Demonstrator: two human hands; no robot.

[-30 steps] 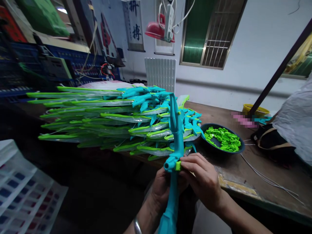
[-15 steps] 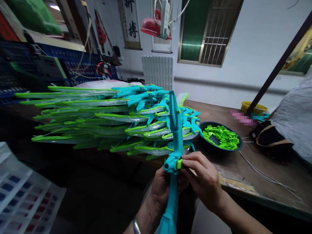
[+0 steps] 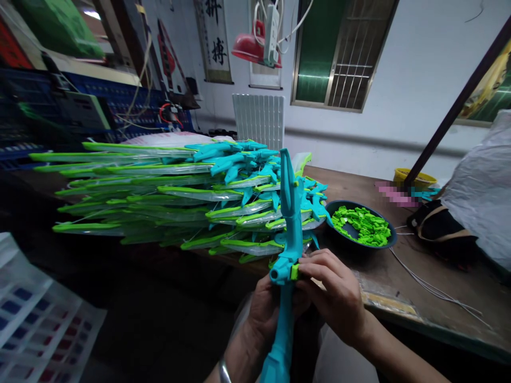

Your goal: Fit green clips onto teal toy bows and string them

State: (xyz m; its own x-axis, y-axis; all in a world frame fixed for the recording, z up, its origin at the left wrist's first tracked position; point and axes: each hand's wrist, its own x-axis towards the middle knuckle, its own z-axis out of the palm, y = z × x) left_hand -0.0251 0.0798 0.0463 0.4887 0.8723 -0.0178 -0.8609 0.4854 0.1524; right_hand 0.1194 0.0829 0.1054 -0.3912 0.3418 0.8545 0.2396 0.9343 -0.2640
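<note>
**Long turquoise plastic piece [image 3: 294, 234] with slotted tip, small lime-green plastic block [image 3: 295, 272] at its side**

Biggest first, from where I stand: brown worktop [image 3: 347, 183], scuffed, running off to the right. On it, a big layered pile of turquoise, lime-green and clear plastic assemblies [image 3: 195, 194], green ends pointing left, turquoise ends right. Right edge: pale crinkled plastic sack [image 3: 483, 191]. Lower left: white plastic basket [image 3: 18, 260] with rows of rectangular holes.

The turquoise piece stands near upright in front of the pile, slotted tip up, lower end toward the person's lap, short round tube facing the wearer.

Round dark pan [image 3: 350, 230] on the worktop just right of the pile, loosely filled with lime-green plastic bits [image 3: 367, 229]. Black fabric item with tan strap [image 3: 439, 231] further right.

Left hand [image 3: 264, 303]: wrapped around the turquoise piece under the tube, narrow grip, fingers partly hidden behind it. Right hand [image 3: 333, 290]: fingertips drawn together on the lime-green block, pressed to the piece's right side beside the tube. Can't tell how far in the block sits. Silver-coloured metal bracelet [image 3: 224, 369] on the left wrist.
</note>
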